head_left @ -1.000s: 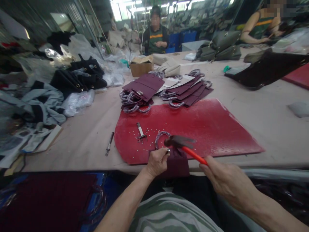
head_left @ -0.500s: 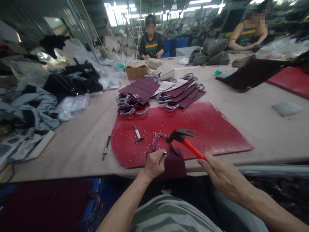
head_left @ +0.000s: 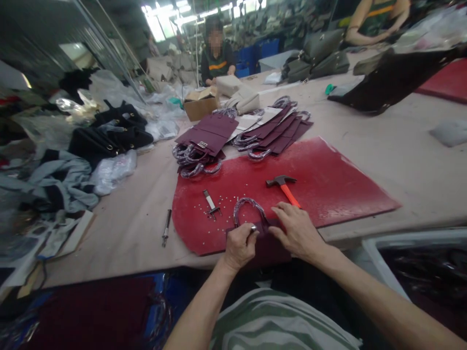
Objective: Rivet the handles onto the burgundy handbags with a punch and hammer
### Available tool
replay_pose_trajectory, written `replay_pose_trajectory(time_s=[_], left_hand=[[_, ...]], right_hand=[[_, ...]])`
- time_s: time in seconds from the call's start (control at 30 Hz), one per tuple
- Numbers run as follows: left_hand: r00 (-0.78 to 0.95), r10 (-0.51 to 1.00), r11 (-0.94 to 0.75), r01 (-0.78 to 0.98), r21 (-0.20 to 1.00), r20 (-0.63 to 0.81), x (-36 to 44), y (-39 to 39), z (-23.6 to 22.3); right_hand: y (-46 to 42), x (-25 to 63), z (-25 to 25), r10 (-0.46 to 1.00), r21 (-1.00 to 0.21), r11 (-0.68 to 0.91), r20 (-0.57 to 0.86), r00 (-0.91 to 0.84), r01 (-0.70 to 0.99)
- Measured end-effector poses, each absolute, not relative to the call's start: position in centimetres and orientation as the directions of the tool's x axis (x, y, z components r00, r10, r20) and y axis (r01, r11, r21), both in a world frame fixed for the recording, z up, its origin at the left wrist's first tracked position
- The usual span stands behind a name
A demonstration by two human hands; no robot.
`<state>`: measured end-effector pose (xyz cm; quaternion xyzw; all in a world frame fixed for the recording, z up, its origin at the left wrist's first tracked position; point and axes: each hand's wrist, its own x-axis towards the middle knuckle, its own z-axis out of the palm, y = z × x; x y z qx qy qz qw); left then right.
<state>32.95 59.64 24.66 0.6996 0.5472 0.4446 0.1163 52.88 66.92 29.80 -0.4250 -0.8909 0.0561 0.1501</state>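
Over on the near edge of the red mat [head_left: 343, 194] lies a maroon bag panel [head_left: 268, 253], its wrapped handle [head_left: 249, 201] arching onto the mat. The left hand [head_left: 240, 246] has its fingers closed around a metal-topped tool [head_left: 254, 227] there. The right hand [head_left: 297, 228], fingers spread and empty, hovers near the mat's front edge, just by the claw hammer [head_left: 288, 189] lying on the mat.

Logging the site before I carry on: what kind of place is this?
Probably a bag-making workshop: a stack of maroon bag pieces with wrapped handles, a hammer on a red mat, and a co-worker across the table.
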Motion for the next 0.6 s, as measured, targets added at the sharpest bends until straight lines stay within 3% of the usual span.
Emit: replay_pose_trajectory(time_s=[0.17,0.23,0.37,0.43,0.5,0.6], left_hand=[[0.052,0.824,-0.457,0.649,0.608,0.564,33.1,59.3,24.3],[0.010,0.822,-0.456,0.609,0.649,0.569,33.2,58.9,24.6],[-0.495,0.756,-0.176,0.478,0.861,0.429,31.6,58.6,26.1],[-0.644,0.675,-0.015,0.477,0.879,0.361,29.6,58.9,26.9],[-0.685,0.654,0.189,0.559,0.807,0.321,27.1,59.3,27.4],[-0.692,0.670,0.447,0.664,0.599,0.268,23.8,59.8,27.2]], right_hand=[[64.2,49.7,27.0,0.847,-0.261,0.526,0.246,-0.471,0.809],[64.4,49.1,26.8,0.879,-0.268,0.467,0.245,-0.409,0.843],[65.7,48.1,27.9,0.916,-0.256,0.393,0.191,-0.352,0.883],[66.3,47.5,28.2,0.924,-0.263,0.374,0.190,-0.332,0.890],[66.6,46.9,28.1,0.929,-0.281,0.359,0.198,-0.312,0.890],[66.7,46.4,27.4,0.930,-0.318,0.355,0.216,-0.298,0.879]])
